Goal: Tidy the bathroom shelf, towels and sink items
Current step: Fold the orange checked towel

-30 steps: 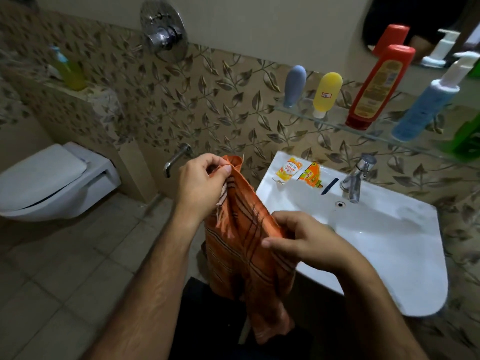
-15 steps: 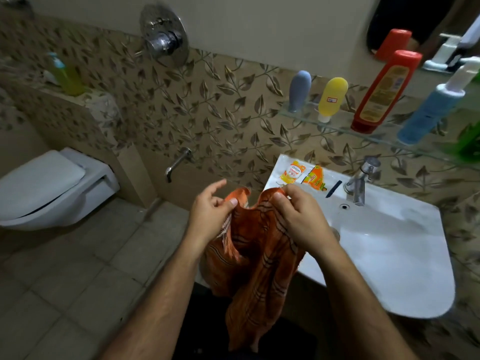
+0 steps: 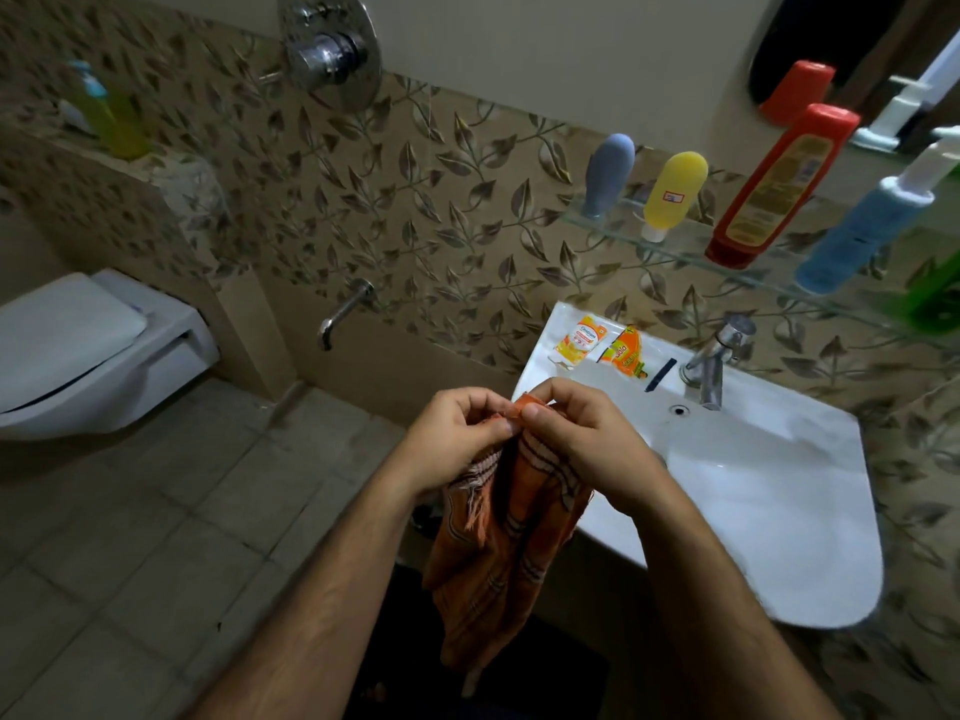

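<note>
While the towel [image 3: 506,532] is hanging limp in front of the sink [image 3: 810,511], you are pinching its top edge with your left hand [image 3: 457,439] and right hand [image 3: 582,439] touching. It is looking light and floppy, so be gripping its corners.

Dim warm indoor light, glare on white sink [image 3: 810,517], wide-angle bending at edges, blurred left bottle [image 3: 111,116]

Fringed woven cloth towel [image 3: 498,543]; glossy white sink [image 3: 779,501]; shiny metal tap [image 3: 711,361].
</note>
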The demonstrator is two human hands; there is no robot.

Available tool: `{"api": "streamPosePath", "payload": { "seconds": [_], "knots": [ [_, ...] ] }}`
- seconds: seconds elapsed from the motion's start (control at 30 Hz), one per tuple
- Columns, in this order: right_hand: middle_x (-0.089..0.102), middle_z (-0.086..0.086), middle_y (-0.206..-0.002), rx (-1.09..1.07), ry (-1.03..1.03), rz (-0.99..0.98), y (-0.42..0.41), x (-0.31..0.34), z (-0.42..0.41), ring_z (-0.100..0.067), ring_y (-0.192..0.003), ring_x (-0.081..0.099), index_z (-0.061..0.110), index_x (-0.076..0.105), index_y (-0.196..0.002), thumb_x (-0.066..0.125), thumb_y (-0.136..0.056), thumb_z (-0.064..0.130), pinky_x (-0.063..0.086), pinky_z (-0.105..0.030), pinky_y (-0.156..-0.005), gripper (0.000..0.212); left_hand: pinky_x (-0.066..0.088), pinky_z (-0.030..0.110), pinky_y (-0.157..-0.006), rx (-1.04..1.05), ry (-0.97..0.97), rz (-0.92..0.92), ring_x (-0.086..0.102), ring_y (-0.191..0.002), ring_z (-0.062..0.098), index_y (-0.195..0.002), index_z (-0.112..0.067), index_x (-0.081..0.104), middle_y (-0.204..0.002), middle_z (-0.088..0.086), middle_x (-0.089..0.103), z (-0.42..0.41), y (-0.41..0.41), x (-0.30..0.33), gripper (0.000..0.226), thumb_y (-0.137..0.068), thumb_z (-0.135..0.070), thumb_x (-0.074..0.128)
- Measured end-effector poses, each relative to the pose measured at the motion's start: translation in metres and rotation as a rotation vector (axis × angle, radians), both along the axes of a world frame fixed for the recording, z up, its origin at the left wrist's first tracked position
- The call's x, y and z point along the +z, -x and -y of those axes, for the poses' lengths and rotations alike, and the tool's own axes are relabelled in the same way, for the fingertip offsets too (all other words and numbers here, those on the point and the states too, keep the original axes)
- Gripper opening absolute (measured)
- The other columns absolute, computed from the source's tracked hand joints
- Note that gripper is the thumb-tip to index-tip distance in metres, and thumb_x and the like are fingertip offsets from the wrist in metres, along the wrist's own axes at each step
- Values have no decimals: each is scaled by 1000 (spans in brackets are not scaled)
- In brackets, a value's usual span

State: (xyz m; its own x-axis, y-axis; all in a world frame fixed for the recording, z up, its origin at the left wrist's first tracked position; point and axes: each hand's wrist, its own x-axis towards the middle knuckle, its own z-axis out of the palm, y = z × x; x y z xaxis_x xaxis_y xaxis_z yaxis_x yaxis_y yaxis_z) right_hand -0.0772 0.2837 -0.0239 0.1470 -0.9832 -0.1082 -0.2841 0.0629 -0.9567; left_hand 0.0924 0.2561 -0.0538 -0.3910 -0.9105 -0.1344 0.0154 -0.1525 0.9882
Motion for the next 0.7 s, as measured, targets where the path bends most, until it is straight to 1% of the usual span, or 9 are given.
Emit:
{"api": "streamPosePath", "payload": {
  "seconds": [0.03,0.1,0.17,0.23,0.33,0.4,0.47,0.57,0.7],
  "knots": [
    [71,-21,-84,-11,-19,1,2,-1,0,-25,-76,66,13,66,-85,66,-90,26,55,-43,-73,14,56,35,-84,27,-8,42,68,-89,22,-93,-4,70,-92,14,72,1,1,0,13,-88,4,62],
    [67,-10,-70,2,-108,9,6,0,-3,-20,-65,63,12,63,-77,67,-91,21,52,-30,-60,17,57,37,-84,163,43,191,70,-89,23,-88,-11,72,-90,12,74,5,3,1,13,-87,-1,65],
    [56,0,-56,72,-196,28,11,4,-9,-13,-50,51,12,57,-72,62,-95,21,39,-21,-47,25,56,24,-73,338,140,344,69,-78,11,-79,-22,72,-81,-2,73,8,5,6,17,-84,-7,66],
    [50,2,-54,141,-234,99,16,8,-15,-9,-45,43,9,55,-73,57,-96,18,32,-19,-44,25,51,18,-64,421,190,393,65,-70,5,-77,-24,71,-76,-6,71,13,5,10,18,-83,-9,66],
    [54,2,-60,159,-181,219,21,17,-20,-7,-52,48,8,56,-74,60,-94,15,39,-15,-51,22,51,24,-65,445,188,371,63,-68,10,-76,-24,70,-76,2,72,18,5,17,16,-82,-9,67],
    [57,0,-64,127,-142,296,22,19,-19,-10,-58,52,11,57,-73,58,-90,19,44,-18,-59,19,49,19,-61,465,215,346,60,-65,8,-78,-22,70,-75,3,71,19,9,23,13,-82,-9,67],
    [56,-2,-62,92,-174,337,21,15,-18,-13,-54,50,17,60,-70,56,-89,25,42,-21,-53,21,43,9,-54,492,229,335,57,-62,4,-79,-20,70,-72,-2,68,19,10,29,11,-84,-10,67],
    [60,-6,-64,47,-212,415,15,7,-20,-15,-51,54,18,66,-73,66,-88,31,44,-22,-48,19,40,6,-51,520,203,313,56,-60,2,-80,-19,70,-69,-7,66,22,8,32,9,-85,-12,67],
    [70,-20,-86,93,-240,504,14,0,-24,-25,-71,70,2,69,-93,78,-72,22,60,-33,-70,31,42,8,-53,503,186,284,56,-60,1,-76,-22,68,-68,-6,66,25,5,33,15,-84,-10,67]
  ]
}}
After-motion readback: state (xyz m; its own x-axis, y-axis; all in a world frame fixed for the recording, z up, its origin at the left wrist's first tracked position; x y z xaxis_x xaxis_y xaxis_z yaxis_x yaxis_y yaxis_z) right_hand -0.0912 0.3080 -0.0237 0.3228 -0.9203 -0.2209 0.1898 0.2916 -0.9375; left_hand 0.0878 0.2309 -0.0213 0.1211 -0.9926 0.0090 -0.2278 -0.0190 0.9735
